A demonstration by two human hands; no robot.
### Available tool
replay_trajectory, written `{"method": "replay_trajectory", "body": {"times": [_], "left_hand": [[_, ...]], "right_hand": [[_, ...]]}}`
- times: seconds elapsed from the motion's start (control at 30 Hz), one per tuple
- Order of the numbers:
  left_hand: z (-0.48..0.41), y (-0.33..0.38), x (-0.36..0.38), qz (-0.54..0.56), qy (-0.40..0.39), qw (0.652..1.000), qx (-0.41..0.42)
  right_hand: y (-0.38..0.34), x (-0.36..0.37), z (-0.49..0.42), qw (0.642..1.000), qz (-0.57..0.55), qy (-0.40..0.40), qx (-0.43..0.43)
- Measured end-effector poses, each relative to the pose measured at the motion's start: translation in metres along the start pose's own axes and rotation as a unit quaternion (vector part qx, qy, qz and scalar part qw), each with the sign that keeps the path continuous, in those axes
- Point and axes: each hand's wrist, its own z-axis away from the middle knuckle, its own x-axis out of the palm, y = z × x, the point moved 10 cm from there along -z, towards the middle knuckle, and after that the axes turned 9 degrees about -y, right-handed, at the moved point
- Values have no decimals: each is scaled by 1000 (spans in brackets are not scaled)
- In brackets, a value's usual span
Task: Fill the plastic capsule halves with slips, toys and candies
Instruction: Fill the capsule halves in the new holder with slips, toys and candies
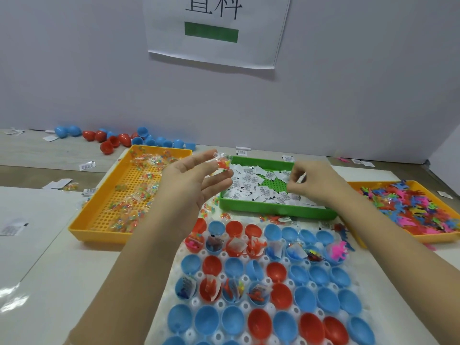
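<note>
A pale wall stands behind the work table (62, 265), with a paper sign (216, 28) taped to it. Along its foot lies a scatter of loose red and blue capsule shells (119, 140).

From the head camera we see three trays across the table. On our left, a yellow tray (99, 231) holds clear candy packets (139, 195). In the middle, a green tray (273, 210) is full of white slips (251, 180). On our right, an orange tray (435, 239) is heaped with bright toys (408, 205).

Nearest to us, a white holder (164, 295) carries rows of red and blue capsule halves (323, 275), all mouth up. Those of one far row hold slips, toys or candies, as do four at the left of a row nearer us. The nearest rows show only bare plastic inside.

Our left hand (196, 178) is raised between the yellow and green trays. It holds one candy packet (223, 162) between the tips of its upper fingers, and the other fingers are straight and spread.

Our right hand (313, 180) hangs over the right part of the green tray. Its fingers are curled in and pinch a single slip (301, 179) just above the pile. The two hands are near each other but apart.

A few stray slips and packets lie on the table around the trays.
</note>
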Motion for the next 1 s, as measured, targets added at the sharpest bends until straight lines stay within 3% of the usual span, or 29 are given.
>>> {"method": "replay_trajectory", "body": {"times": [0.07, 0.13, 0.2, 0.4, 0.53, 0.7, 0.87, 1.0], "left_hand": [[1, 1, 2, -6, -10, 1000, 3], [2, 0, 5, -18, -23, 1000, 6], [3, 0, 8, -37, -32, 999, 7], [5, -1, 18, -74, -49, 996, 6], [6, -4, 21, -65, -53, 996, -10], [5, -5, 21, -42, -54, 998, -17], [8, -2, 24, -55, -67, 996, -1], [11, 4, 28, -20, -63, 997, 36]], "right_hand": [[-13, -19, 14, 980, -182, 77, -33], [-36, -21, 24, 935, -342, 54, -74], [-65, -19, 34, 903, -412, 10, -120], [-114, -13, 44, 878, -445, -40, -174], [-110, -12, 40, 901, -411, -11, -136], [-106, -17, 37, 900, -422, -17, -110], [-108, -27, 43, 922, -374, 10, -103], [-103, -17, 51, 905, -423, 13, -52]]}}
